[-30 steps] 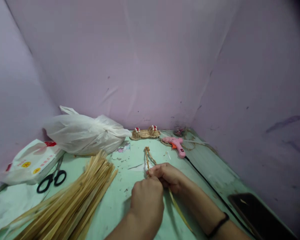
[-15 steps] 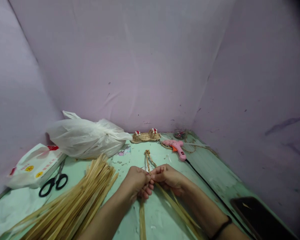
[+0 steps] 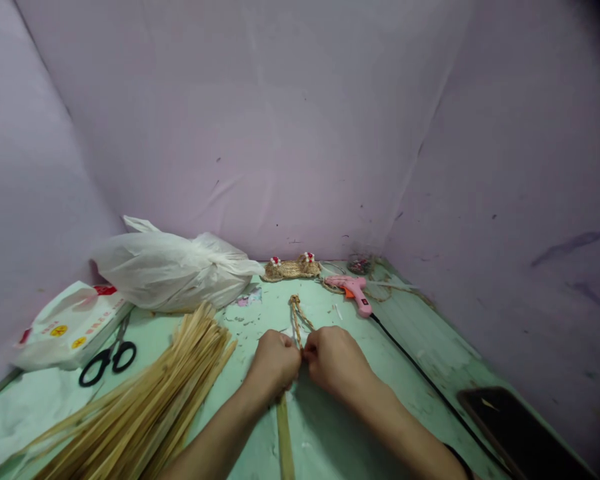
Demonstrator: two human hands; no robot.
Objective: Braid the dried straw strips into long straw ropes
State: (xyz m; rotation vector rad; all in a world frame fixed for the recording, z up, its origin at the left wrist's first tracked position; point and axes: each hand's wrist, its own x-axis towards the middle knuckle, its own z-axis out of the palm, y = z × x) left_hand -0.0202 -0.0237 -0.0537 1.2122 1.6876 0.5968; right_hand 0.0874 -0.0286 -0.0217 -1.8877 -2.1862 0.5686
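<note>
A thin straw braid point(image 3: 296, 323) stretches toward me from a looped knot on the green table, with a second twisted strand beside it on the right. My left hand point(image 3: 276, 360) is closed on the braid's near end, and a flat straw strip hangs below it toward the table's front. Close against it, my right hand point(image 3: 334, 357) is closed in a pinch at the same spot, its back turned up, so the fingertips and the strands in them are mostly hidden. To the left lies a fanned bundle of dry straw strips point(image 3: 155, 400).
Black-handled scissors point(image 3: 109, 360), a white printed packet point(image 3: 73, 327) and a tied white plastic bag point(image 3: 175, 270) lie left. At the back sits a woven straw piece point(image 3: 291, 269) with red-and-white beads. A pink glue gun point(image 3: 353, 290), its black cord and a dark phone point(image 3: 515, 427) are right.
My right hand has rolled over so its back faces up. The straw strips that ran under my right forearm are out of sight. Both hands stay together at the braid.
</note>
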